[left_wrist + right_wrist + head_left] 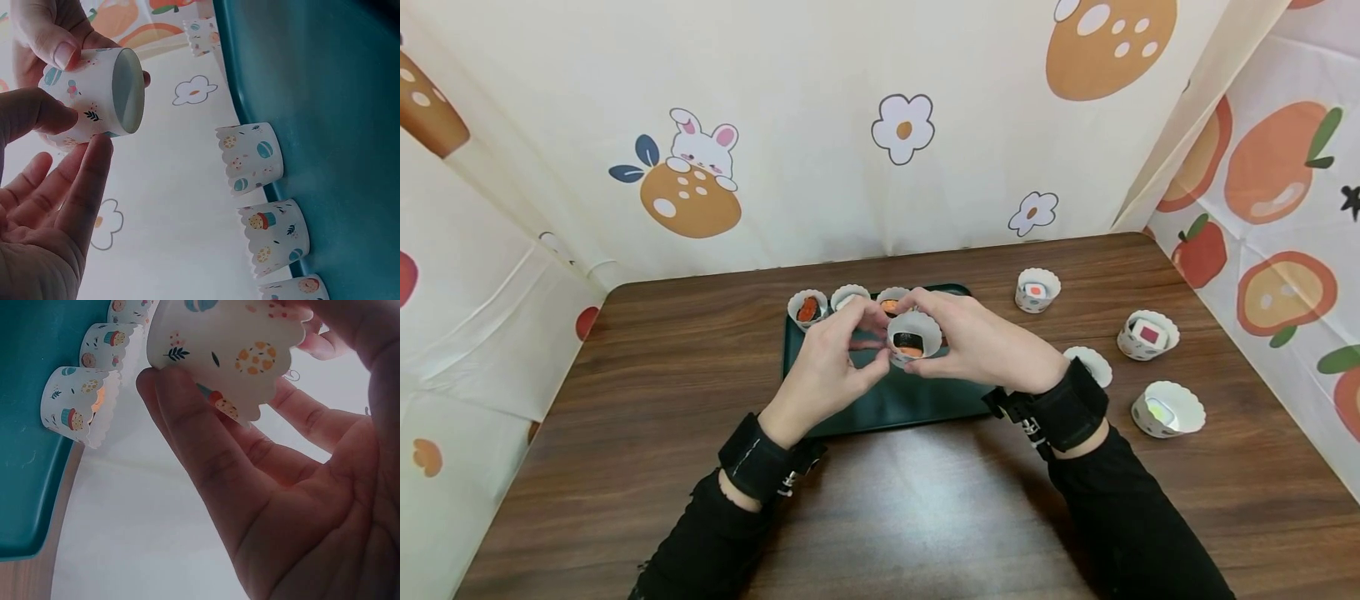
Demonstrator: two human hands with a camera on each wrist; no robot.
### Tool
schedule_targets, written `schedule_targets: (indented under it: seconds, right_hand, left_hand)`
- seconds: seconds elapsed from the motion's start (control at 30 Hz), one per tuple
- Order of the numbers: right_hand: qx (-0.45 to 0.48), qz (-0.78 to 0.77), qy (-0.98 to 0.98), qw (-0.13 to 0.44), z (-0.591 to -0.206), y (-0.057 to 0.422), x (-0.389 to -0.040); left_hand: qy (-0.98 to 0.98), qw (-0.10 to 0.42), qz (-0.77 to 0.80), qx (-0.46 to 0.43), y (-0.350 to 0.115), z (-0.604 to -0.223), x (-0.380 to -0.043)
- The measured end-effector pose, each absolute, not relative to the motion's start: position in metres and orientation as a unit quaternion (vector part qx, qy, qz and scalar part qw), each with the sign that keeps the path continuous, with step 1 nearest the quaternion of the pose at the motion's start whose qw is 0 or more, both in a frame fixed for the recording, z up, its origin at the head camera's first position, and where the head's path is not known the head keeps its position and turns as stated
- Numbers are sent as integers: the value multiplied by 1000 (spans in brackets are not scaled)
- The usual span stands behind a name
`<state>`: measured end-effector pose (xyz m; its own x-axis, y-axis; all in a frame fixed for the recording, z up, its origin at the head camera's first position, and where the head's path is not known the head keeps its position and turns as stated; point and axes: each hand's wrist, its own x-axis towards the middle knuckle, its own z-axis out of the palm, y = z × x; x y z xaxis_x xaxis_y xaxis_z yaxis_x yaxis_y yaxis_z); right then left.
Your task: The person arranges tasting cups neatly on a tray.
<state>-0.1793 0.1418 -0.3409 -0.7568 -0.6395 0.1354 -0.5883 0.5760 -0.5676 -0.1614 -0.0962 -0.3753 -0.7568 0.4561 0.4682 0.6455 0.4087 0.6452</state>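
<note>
Holding the cup [914, 322] above the tray [887, 408], both hands at work. Left hand [833, 358]: thumb and forefinger pinch the near-left wall, other fingers spread loosely. Right hand [988, 337]: grips the right side between fingers and thumb, fingertips close to the base. Left wrist view shows the underside, so the cup is well off the tray.

Step in hand, as I judge it: a two-handed steadying of the cup. Best done with a light, even pinch, since the wall looks like thin paper and could buckle. Low grip is the better one; pressure on the rim would likely crumple the scallops. Keep it level, or the piece [909, 343] inside may slide. If lowered, base flat first, one hand easing off before the other, fingers clear of the tray cups [250, 159]. Knocking those looks the main risk.

Cup: white, short, round, scalloped at the rim, straight at the base. Printed with cupcake, biscuit, leaf sprig and a blue round sweet. Inside wall plain and pale. Piece: black band, orange showing below it; sits low in the cup.

Tray: dark green, raised edge. Tray cups, three, stand in a row along its far edge, the third partly hidden by the hands. Side cups [1187, 407], four, stand on the table [625, 433] right of the tray, one half behind the right wrist.
</note>
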Motion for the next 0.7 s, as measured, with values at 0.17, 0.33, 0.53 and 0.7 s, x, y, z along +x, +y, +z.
schedule_targets:
  seconds: [0.17, 0.33, 0.53, 0.7]
  right_hand:
    - [-344, -300, 889, 46, -340, 141, -180]
    - [-346, -299, 888, 46, -341, 141, -180]
    - [-351, -299, 886, 40, -340, 142, -179]
    - [-348, -303, 886, 38, -341, 142, -179]
  left_hand:
    - [-828, 117, -440, -328, -95, -376, -161]
    - [-821, 123, -446, -336, -94, -376, -161]
    - [-821, 123, -438, -344, -94, -375, -162]
    - [-825, 120, -429, -349, -94, -374, -161]
